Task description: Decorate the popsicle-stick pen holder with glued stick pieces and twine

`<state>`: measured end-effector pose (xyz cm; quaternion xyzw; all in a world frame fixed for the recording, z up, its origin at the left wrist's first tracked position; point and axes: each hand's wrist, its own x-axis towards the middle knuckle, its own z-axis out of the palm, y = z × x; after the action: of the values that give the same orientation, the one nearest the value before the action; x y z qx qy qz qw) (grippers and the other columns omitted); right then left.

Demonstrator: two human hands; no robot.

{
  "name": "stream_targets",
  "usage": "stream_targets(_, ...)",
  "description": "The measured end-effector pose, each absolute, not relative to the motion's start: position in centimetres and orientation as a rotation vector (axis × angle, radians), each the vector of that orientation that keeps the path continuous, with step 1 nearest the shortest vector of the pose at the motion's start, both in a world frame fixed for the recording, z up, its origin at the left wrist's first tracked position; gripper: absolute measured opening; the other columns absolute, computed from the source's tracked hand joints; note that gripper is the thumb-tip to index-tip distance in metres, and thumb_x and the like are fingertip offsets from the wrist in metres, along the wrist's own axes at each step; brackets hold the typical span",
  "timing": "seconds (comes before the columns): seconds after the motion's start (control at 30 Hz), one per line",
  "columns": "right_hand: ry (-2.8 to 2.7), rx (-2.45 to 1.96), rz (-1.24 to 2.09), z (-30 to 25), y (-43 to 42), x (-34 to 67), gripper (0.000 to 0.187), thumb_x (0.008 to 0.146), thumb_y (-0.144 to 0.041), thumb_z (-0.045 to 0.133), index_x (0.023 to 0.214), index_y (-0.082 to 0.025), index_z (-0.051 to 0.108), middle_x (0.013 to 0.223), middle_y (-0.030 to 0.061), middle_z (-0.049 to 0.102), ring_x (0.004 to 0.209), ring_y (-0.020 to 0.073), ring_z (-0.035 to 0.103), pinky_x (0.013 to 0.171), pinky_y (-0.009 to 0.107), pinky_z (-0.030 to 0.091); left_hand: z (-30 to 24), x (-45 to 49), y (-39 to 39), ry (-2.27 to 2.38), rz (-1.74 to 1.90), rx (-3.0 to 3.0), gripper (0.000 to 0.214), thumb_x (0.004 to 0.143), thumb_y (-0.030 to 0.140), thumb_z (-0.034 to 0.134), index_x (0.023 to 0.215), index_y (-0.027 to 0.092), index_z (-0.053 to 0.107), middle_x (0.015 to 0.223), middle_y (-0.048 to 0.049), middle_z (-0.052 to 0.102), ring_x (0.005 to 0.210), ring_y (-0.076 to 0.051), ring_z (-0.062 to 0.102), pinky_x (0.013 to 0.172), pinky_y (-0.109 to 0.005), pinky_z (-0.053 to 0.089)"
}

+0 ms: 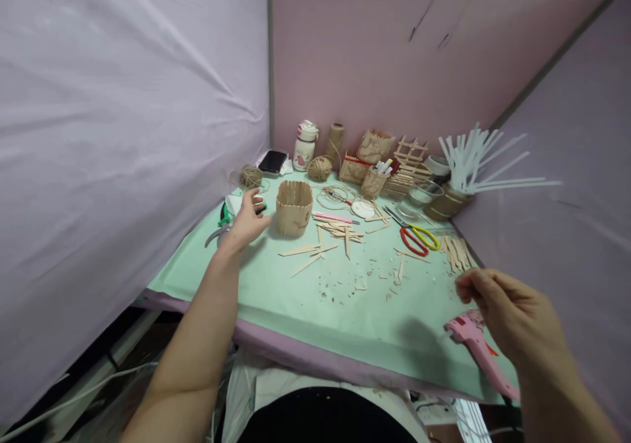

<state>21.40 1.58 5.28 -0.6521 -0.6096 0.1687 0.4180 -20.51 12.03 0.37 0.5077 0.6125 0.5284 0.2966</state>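
Lilac cloth walls (138,101) hem in a bench (355,325) covered in pale green. Nearest to where I stand, the person's right hand (513,311) hangs above a pink glue gun (476,348), which lies on its side with the nozzle toward the left. Those fingers are curled in, their tips together; whether they pinch something small, I cannot tell. The gun looks light, best taken by its handle, since the tip may be hot.

Past a scatter of wood chips (340,290) lie loose wooden sticks (342,229) and, to their right, scissors (417,236). Left of the sticks stands an upright wooden pot (294,216) with a scalloped rim. Just beside it is the left hand (250,218), fingers spread and grasping nothing.

I'd judge the pot light and stiff, dry enough to grip without slipping, though its seams might give under a hard squeeze. Opposite sides, low on the wall, would be kinder than that thin rim.

Farther back sit a phone (273,162), a white bottle (304,147) and a ball of twine (320,168), before the pink back wall (369,62).
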Motion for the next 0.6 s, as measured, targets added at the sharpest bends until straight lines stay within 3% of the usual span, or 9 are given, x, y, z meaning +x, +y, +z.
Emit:
stream_targets(0.17, -1.462, -1.581, 0.802, 3.1, 0.5, 20.2, 0.030, 0.078, -0.051, 0.063, 0.082, -0.021, 0.065, 0.069, 0.0037, 0.061, 0.061, 0.0165, 0.055, 0.043, 0.023, 0.040, -0.4, -21.0, 12.6, 1.452, 1.041, 1.567, 0.115, 0.055, 0.024, 0.079, 0.149, 0.022, 0.012, 0.153, -0.0215, 0.025, 0.142, -0.030, 0.025, 0.113, -0.044, 0.026)
stream_targets(0.33, -1.639, -1.466, 0.929, 2.7, 0.4, 18.3, 0.030, 0.079, -0.049, 0.062, 0.086, -0.021, 0.065, 0.065, 0.0021, 0.061, 0.060, 0.0161, 0.056, 0.058, 0.028, 0.049, -0.6, -20.9, 14.3, 1.337, 1.005, 1.711, 0.120, 0.046, 0.024, 0.084, 0.147, 0.016, 0.019, 0.149, -0.0199, 0.034, 0.138, -0.032, 0.032, 0.113, -0.043, 0.025)
stream_targets(0.6, -1.670, -1.426, 1.039, 1.3, 0.5, 17.1, 0.031, 0.080, -0.050, 0.062, 0.086, -0.020, 0.065, 0.065, 0.0012, 0.061, 0.060, 0.0155, 0.056, 0.060, 0.028, 0.048, -1.0, -19.7, 14.6, 1.290, 1.073, 1.646, 0.118, 0.050, 0.024, 0.084, 0.146, 0.013, 0.017, 0.143, -0.0205, 0.042, 0.130, -0.031, 0.044, 0.108, -0.041, 0.036)
